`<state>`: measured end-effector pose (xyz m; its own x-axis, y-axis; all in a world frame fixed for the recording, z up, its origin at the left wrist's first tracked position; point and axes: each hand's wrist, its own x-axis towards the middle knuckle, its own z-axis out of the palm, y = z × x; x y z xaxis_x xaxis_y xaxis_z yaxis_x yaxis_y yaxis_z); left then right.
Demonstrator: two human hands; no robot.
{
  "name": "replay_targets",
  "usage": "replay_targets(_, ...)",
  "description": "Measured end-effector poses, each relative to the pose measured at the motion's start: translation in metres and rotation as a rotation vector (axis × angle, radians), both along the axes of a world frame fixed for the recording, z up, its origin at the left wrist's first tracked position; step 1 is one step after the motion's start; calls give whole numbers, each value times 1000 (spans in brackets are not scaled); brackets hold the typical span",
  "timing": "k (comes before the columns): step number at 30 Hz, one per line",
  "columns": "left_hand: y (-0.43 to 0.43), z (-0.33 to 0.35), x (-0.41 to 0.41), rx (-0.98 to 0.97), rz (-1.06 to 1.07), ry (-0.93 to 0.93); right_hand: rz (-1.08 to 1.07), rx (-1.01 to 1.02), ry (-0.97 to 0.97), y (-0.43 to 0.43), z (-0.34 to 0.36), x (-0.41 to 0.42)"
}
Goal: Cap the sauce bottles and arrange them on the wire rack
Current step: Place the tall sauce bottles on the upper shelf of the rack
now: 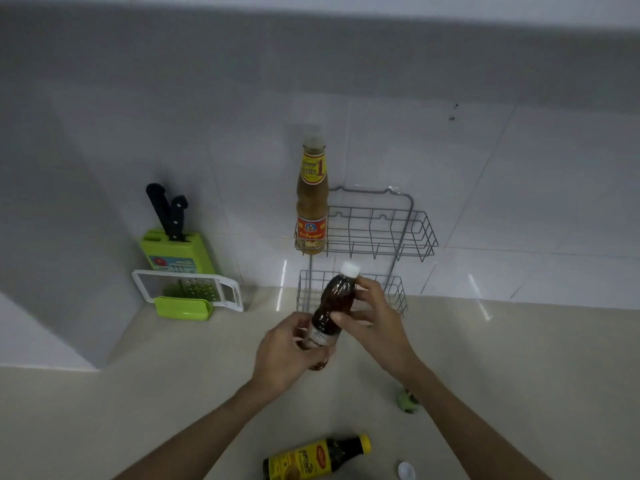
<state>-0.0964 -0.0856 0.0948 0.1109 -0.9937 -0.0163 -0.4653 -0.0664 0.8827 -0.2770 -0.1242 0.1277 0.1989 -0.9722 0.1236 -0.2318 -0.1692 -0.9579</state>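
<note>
Both hands hold a dark brown sauce bottle (336, 299) with a white cap (350, 269), tilted in front of the wire rack's lower basket. My left hand (287, 355) grips its bottom half and my right hand (375, 317) wraps its upper body. A tall yellow-labelled sauce bottle (311, 202) stands at the left end of the wire rack's (388, 233) upper basket. A dark bottle with a yellow cap and label (315, 457) lies on its side on the counter near me. A loose white cap (406, 470) lies to its right.
A green knife block (175, 251) with two black-handled knives stands at the back left, with a white and green grater (188, 292) in front of it. A small green object (408, 403) lies on the beige counter beside my right forearm. Tiled wall runs behind.
</note>
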Motion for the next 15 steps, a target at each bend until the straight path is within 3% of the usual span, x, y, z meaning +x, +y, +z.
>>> replay_targets(4, -14, 40, -9, -153, 34, -19, -84, -29, -99, -15, 44, 11)
replay_targets(11, -58, 104, 4, -385, -26, 186, -180, -318, -64, -60, 139, 7)
replay_targets(15, -89, 119, 14, -309, 44, 148, -228, -426, -5, -87, 154, 6)
